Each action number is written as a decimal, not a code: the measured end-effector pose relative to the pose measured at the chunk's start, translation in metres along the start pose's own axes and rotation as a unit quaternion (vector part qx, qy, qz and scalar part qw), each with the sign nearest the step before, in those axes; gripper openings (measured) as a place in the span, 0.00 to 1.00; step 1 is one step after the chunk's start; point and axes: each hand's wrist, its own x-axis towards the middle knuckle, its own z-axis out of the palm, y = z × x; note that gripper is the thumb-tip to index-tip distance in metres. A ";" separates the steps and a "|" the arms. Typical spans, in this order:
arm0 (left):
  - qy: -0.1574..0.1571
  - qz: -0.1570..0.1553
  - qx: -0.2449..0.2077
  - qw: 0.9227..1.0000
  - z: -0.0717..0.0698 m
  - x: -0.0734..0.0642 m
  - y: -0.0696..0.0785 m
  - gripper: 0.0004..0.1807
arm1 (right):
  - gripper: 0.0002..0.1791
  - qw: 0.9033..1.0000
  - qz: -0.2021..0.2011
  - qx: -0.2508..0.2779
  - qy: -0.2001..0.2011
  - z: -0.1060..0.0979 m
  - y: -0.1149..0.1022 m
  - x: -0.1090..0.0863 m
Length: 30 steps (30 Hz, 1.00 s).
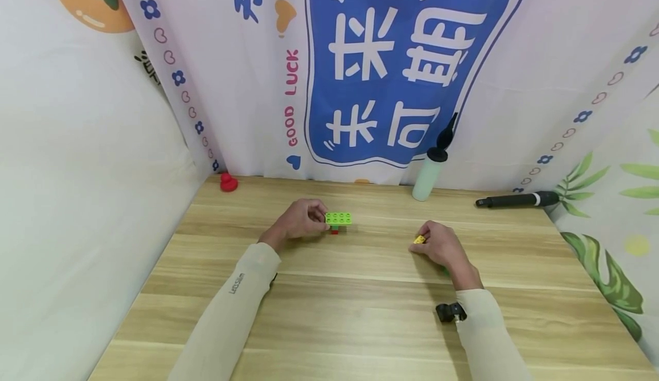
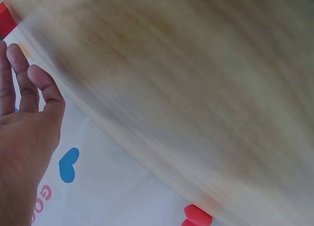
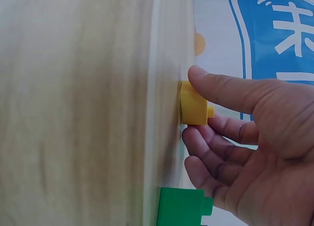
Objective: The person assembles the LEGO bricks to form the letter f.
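Near the middle of the table, my left hand holds the left end of a small brick stack. A light green studded brick tops it, with darker green and red parts beneath. In the left wrist view, a red brick shows at the corner beside the fingers; the thumb is out of sight. To the right, my right hand pinches a small yellow brick between thumb and fingers, at the table surface. A green brick sits close by, mostly hidden under that hand in the head view.
A red knobbed object stands at the table's back left corner. At the back right are a mint green pump with a black top and a black stick-shaped object. A printed cloth hangs along the back edge of the wooden table.
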 end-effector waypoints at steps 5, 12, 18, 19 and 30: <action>0.001 0.000 0.005 1.000 0.000 0.001 -0.001 0.14 | 0.18 1.000 -0.015 0.006 0.012 0.002 0.000 0.001; 0.002 -0.007 0.009 1.000 0.000 0.001 0.001 0.14 | 0.16 0.997 -0.055 0.029 0.036 0.008 0.001 0.005; 0.003 -0.008 0.005 1.000 0.000 0.001 0.001 0.14 | 0.19 0.992 -0.081 0.069 0.061 0.012 -0.006 0.006; 0.003 -0.008 0.005 1.000 0.000 0.001 0.002 0.14 | 0.19 0.991 -0.085 0.079 0.065 0.012 -0.008 0.006; 0.001 0.004 0.005 1.000 0.002 -0.001 0.003 0.14 | 0.19 0.977 -0.107 0.164 0.084 0.008 -0.054 0.016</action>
